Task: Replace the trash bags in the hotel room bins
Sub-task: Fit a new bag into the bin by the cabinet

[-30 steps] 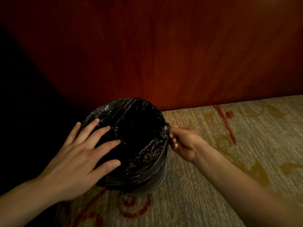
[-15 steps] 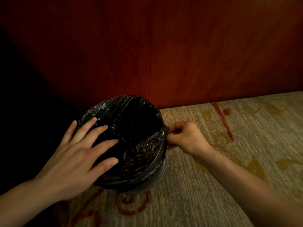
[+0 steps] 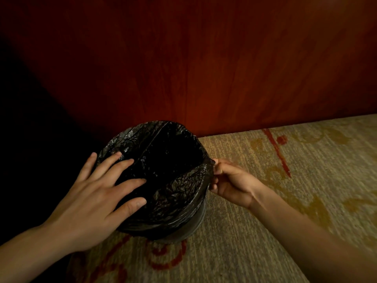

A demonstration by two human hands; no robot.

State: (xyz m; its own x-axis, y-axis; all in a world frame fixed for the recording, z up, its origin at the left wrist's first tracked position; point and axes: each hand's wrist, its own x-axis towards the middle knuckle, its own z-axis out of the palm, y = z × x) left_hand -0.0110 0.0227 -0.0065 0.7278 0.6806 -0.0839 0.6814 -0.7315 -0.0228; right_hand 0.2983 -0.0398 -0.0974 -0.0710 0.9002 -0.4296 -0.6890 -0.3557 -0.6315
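Black plastic bag lines the bin, which stands on carpet. My left hand lies flat, fingers spread, at 9 o'clock. My right hand pinches the bag edge at 3 o'clock. Step: seating the liner. Next: pull the slack taut and tuck it.

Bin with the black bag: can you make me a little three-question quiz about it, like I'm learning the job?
1. True or false: the black bag is folded over the bin's rim.
2. Which hand pinches the bag's edge? A) left hand B) right hand
3. Fill in: the left hand lies flat with fingers ____.

Key: 1 true; 2 B; 3 spread.
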